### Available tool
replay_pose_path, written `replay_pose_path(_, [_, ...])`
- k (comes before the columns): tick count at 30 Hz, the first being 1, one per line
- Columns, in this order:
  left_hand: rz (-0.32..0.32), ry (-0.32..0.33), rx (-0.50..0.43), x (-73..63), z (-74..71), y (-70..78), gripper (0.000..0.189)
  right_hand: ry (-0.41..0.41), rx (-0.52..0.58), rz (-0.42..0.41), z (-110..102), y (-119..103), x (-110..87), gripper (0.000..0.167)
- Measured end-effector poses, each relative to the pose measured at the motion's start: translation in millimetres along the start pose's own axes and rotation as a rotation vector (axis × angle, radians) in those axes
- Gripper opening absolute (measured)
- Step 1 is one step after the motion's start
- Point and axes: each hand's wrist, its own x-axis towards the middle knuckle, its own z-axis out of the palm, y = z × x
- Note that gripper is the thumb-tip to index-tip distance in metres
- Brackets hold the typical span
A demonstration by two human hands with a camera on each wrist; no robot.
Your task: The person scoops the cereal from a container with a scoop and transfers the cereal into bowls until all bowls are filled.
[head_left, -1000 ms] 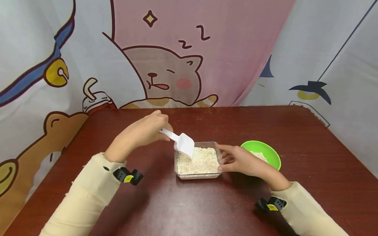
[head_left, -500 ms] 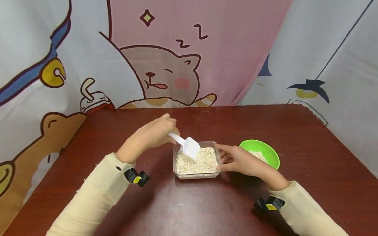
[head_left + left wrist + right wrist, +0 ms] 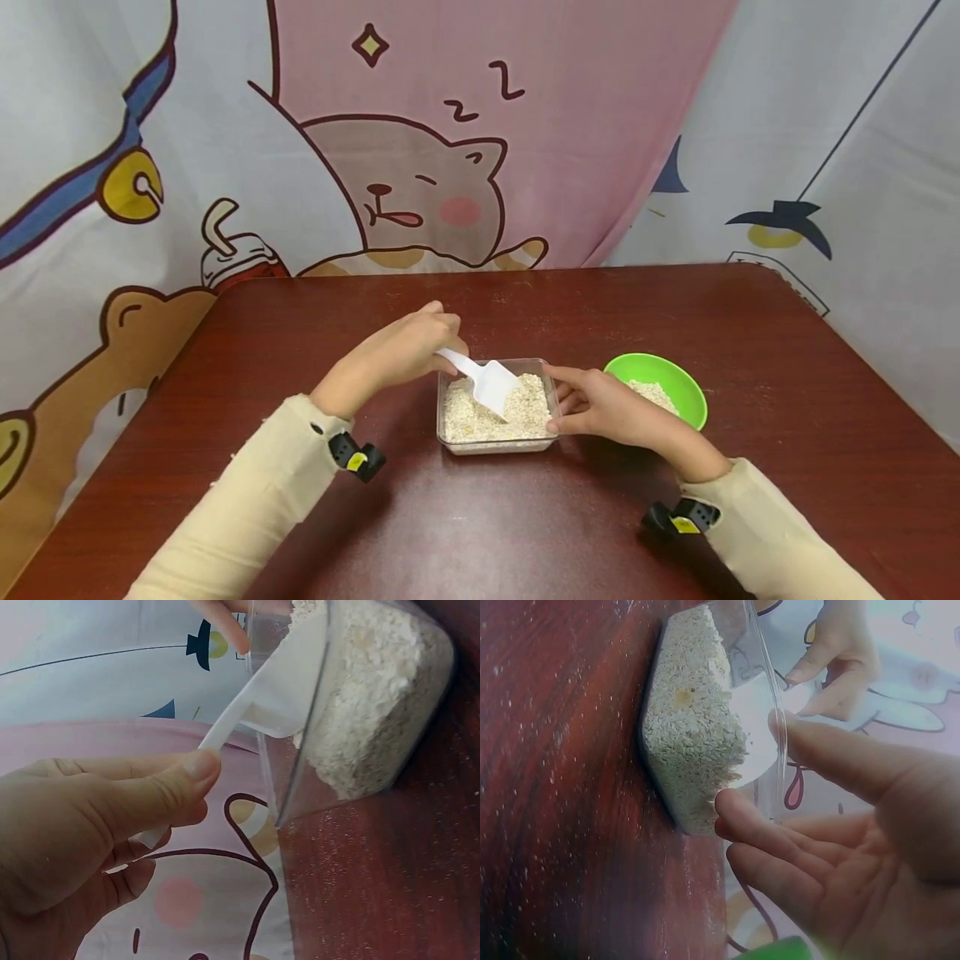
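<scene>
Head view, and I see a white scoop (image 3: 495, 389) with a slim handle and a broad, squarish pan, tilted inside the clear rectangular container (image 3: 534, 367), its lip touching the pale flakes (image 3: 476, 427). The person's left hand (image 3: 405, 346) pinches the handle between thumb and fingers. Against the container's right side rests the right hand (image 3: 611, 406), thumb and fingers spread wide. Flakes heap unevenly behind the see-through walls. Farther right on the dark red table (image 3: 480, 533), a green bowl (image 3: 687, 397) holds similar flakes, partly hidden by that hand.
</scene>
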Motion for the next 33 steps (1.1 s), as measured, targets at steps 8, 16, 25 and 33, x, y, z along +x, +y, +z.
replay_pose_path(8, [-0.057, -0.014, -0.071, -4.9, 8.2, 2.2, 0.021, 0.01, -0.021, -0.01, 1.5, -1.5, 0.3, 0.075])
replay_pose_path(16, [-0.039, -0.039, -0.032, -8.1, 19.0, 8.0, 0.016, 0.029, -0.024, -0.007, 2.2, -2.9, 1.6, 0.075])
replay_pose_path(25, [-0.04, -0.014, -0.071, -12.1, 26.2, 15.0, 0.009, 0.028, -0.04, 0.01, 1.3, -0.5, 3.5, 0.077])
replay_pose_path(33, [-0.109, -0.058, -0.147, -13.1, 29.0, 19.0, 0.016, 0.001, -0.03, 0.012, -2.2, 3.1, 3.0, 0.078])
